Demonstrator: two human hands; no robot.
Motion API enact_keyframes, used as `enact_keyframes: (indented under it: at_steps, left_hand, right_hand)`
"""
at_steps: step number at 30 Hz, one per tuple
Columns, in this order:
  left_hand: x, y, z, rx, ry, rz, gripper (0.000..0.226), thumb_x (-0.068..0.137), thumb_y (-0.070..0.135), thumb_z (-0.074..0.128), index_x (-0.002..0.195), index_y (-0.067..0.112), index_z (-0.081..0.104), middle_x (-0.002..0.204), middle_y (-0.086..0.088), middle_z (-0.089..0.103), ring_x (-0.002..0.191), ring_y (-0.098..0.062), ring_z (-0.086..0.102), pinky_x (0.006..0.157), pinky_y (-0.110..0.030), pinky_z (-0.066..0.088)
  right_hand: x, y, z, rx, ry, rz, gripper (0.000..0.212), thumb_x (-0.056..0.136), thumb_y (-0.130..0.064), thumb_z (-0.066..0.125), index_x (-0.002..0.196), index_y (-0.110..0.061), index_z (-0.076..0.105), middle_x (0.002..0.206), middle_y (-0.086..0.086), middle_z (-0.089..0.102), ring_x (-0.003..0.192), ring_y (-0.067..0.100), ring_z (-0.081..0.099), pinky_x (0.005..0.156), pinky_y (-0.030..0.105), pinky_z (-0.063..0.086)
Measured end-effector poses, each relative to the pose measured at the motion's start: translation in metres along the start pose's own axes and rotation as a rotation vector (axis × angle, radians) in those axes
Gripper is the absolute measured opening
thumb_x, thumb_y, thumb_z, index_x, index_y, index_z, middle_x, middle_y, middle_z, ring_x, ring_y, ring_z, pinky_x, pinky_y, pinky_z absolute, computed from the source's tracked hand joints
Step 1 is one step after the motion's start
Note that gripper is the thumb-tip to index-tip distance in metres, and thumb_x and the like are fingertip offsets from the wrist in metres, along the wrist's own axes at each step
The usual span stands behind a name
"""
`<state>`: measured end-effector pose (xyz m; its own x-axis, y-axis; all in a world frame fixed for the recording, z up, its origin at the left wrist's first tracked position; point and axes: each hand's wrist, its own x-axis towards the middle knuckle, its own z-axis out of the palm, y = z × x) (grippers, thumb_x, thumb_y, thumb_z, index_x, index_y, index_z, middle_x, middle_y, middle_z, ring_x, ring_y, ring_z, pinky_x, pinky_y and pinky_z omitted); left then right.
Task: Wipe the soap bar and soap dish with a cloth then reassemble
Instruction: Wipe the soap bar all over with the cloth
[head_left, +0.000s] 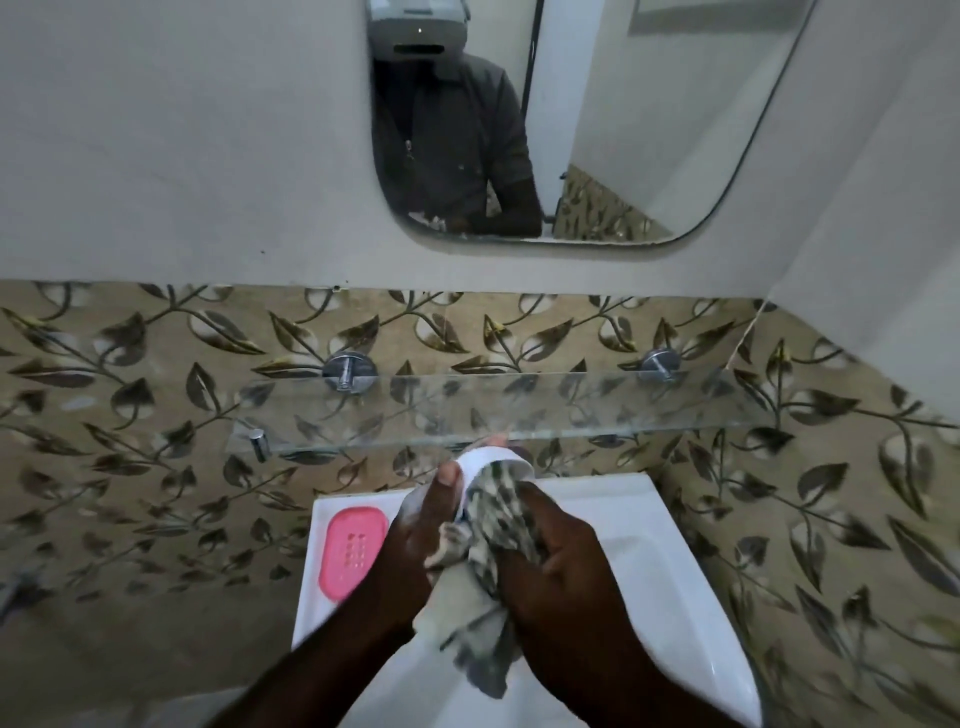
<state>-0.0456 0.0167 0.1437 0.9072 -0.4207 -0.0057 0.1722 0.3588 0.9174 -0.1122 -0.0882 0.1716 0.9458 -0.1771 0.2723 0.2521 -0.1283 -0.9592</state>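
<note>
Status: wiping in progress, reassembly not started. The left grip (415, 540) holds a white curved piece (491, 460) above the rear edge of the sink (660, 571), with the thumb laid along its near face and the fingers going behind it. The right grip (566, 561) is curled round a patterned cloth (470, 613), pinching a bunched part and pressing it into the hollow of the white piece; the loose end of the cloth hangs down between both forearms. The white piece is judged to be the base of the soap dish, but its shape is largely covered and this cannot be confirmed. A pink perforated tray (353, 551) lies flat on the rear left corner of the sink rim, apart from both grips. Whether the tray has been wiped cannot be determined from its appearance. Remaining, as judged: finish the held piece, treat any unwiped part, then refit the pieces. The soap bar is not visible anywhere. The basin bowl and the tap are hidden by the arms or cut off. A glass shelf (519, 410) crosses the wall above the sink.
</note>
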Motion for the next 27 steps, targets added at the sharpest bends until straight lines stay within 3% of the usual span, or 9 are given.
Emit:
enact_keyframes:
  at_steps: [4,6,8,11,14,16,18,22,27]
  left_hand:
    - [0.004,-0.004,-0.01,0.231,0.047,0.024,0.03,0.069,0.07,0.046,0.084,0.059,0.07,0.086,0.027,0.073,0.084,0.009,0.067,0.072,-0.011,0.051]
    - [0.005,-0.003,-0.006,0.269,0.073,0.019,0.025,0.067,0.072,0.046,0.083,0.066,0.065,0.087,0.035,0.069,0.088,0.01,0.066,0.08,-0.014,0.05]
    - [0.006,0.0,-0.002,0.179,0.128,-0.057,0.028,0.064,0.073,0.053,0.084,0.061,0.068,0.088,0.027,0.073,0.09,-0.003,0.07,0.082,-0.026,0.054]
    - [0.006,0.007,-0.01,-0.048,0.199,-0.149,0.046,0.062,0.067,0.066,0.096,0.037,0.074,0.083,0.003,0.077,0.073,-0.017,0.074,0.059,-0.028,0.057]
    - [0.008,0.01,-0.026,-0.179,0.123,-0.209,0.061,0.064,0.068,0.071,0.109,0.027,0.07,0.088,-0.01,0.073,0.076,-0.029,0.069,0.071,-0.043,0.055]
    - [0.009,0.009,-0.03,-0.256,0.063,-0.215,0.06,0.061,0.063,0.075,0.105,0.022,0.071,0.086,-0.014,0.07,0.073,-0.032,0.066,0.073,-0.046,0.053]
    - [0.009,0.008,-0.022,-0.256,0.051,-0.235,0.062,0.058,0.06,0.078,0.1,0.015,0.073,0.085,-0.017,0.069,0.071,-0.032,0.066,0.069,-0.043,0.055]
    - [0.013,0.003,0.005,-0.014,0.191,-0.133,0.07,0.058,0.056,0.084,0.102,0.005,0.067,0.098,-0.025,0.07,0.086,-0.041,0.069,0.077,-0.051,0.056]
    - [0.014,0.004,0.016,0.242,0.286,-0.031,0.06,0.052,0.065,0.081,0.083,0.016,0.068,0.072,0.002,0.072,0.067,-0.016,0.067,0.063,-0.035,0.056]
  right_hand:
    - [-0.002,0.015,-0.019,-0.924,-0.471,-0.314,0.029,0.077,-0.024,0.055,0.104,-0.029,0.067,0.12,-0.01,0.06,0.102,0.014,0.062,0.076,0.03,0.053]
    - [-0.001,0.023,-0.024,-1.1,-0.573,-0.321,0.031,0.081,-0.037,0.053,0.11,-0.034,0.065,0.122,-0.013,0.059,0.103,0.015,0.062,0.073,0.033,0.054]
    - [0.003,0.022,-0.026,-0.966,-0.47,-0.251,0.037,0.076,-0.038,0.054,0.112,-0.039,0.062,0.115,-0.015,0.063,0.1,0.01,0.064,0.076,0.032,0.054]
    - [0.009,0.024,-0.04,-0.655,-0.069,-0.139,0.035,0.077,-0.026,0.056,0.108,-0.037,0.068,0.103,-0.014,0.072,0.097,0.005,0.067,0.083,0.029,0.054]
    - [0.014,0.027,-0.054,0.031,0.238,0.197,0.023,0.082,-0.025,0.068,0.102,-0.015,0.073,0.093,0.005,0.077,0.086,0.023,0.074,0.074,0.038,0.058]
    - [0.012,0.027,-0.058,0.356,0.231,0.395,0.024,0.085,-0.018,0.066,0.103,-0.004,0.071,0.097,0.02,0.074,0.083,0.035,0.072,0.072,0.045,0.057]
    - [0.008,0.025,-0.055,0.437,0.145,0.452,0.039,0.078,-0.028,0.067,0.106,-0.001,0.071,0.096,0.021,0.073,0.079,0.033,0.072,0.067,0.039,0.057]
    - [0.001,0.03,-0.038,0.204,-0.026,0.358,0.041,0.074,-0.04,0.076,0.107,-0.018,0.073,0.102,0.007,0.076,0.095,0.026,0.073,0.077,0.036,0.06]
    - [0.009,0.037,-0.042,0.206,-0.092,0.316,0.021,0.081,-0.017,0.076,0.102,-0.015,0.073,0.101,0.011,0.076,0.094,0.028,0.072,0.076,0.032,0.057]
